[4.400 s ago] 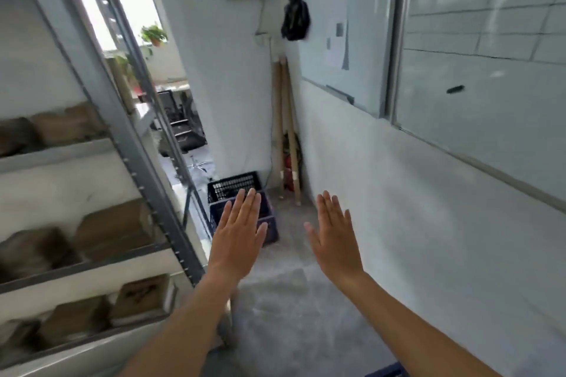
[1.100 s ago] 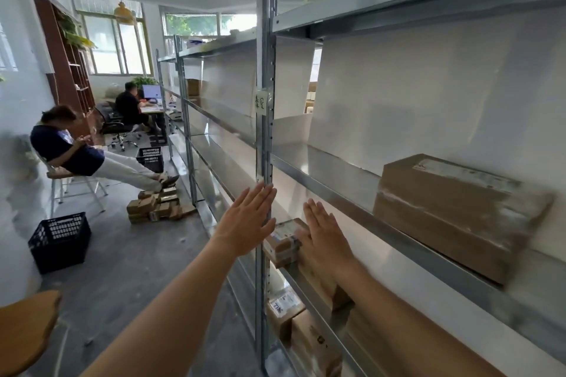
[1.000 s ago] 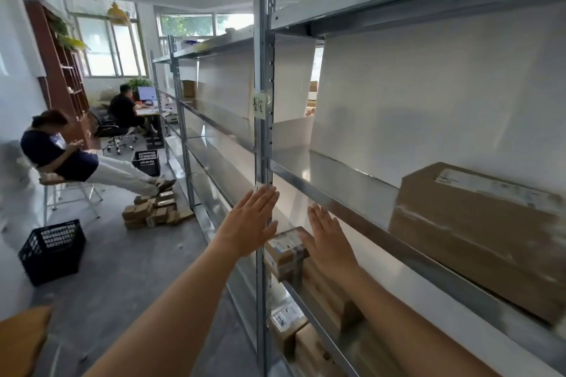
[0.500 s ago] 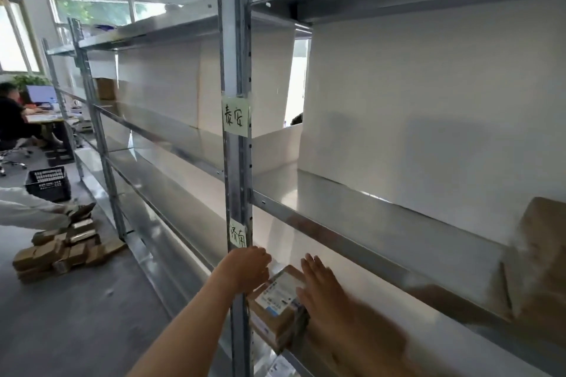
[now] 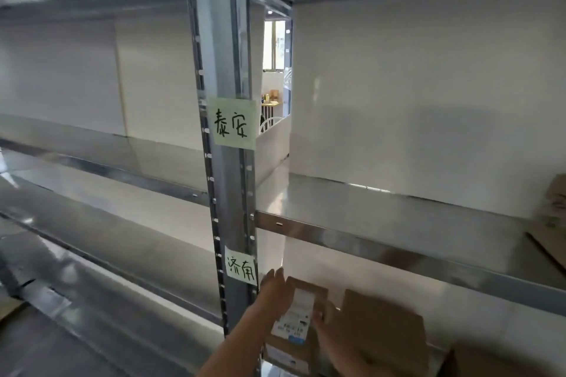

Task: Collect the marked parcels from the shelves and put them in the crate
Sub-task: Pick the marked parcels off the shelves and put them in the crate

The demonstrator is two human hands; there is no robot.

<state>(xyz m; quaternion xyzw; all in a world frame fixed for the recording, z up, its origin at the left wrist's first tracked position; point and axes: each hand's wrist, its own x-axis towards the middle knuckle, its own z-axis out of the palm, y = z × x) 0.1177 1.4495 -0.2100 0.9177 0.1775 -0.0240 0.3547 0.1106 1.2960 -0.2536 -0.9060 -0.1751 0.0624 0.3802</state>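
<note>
Left hand and right hand grip a labelled parcel between them, beside the shelf post.

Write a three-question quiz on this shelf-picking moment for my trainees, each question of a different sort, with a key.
1. True or false: both hands are on the small labelled parcel.
2. Which sticky note is nearest the left hand? A. the upper note B. the lower note
3. Fill in: the shelf directly above the parcel is made of ____.

Key: 1 true: the right hand is on its other side. 2 B. 3 metal.
</note>
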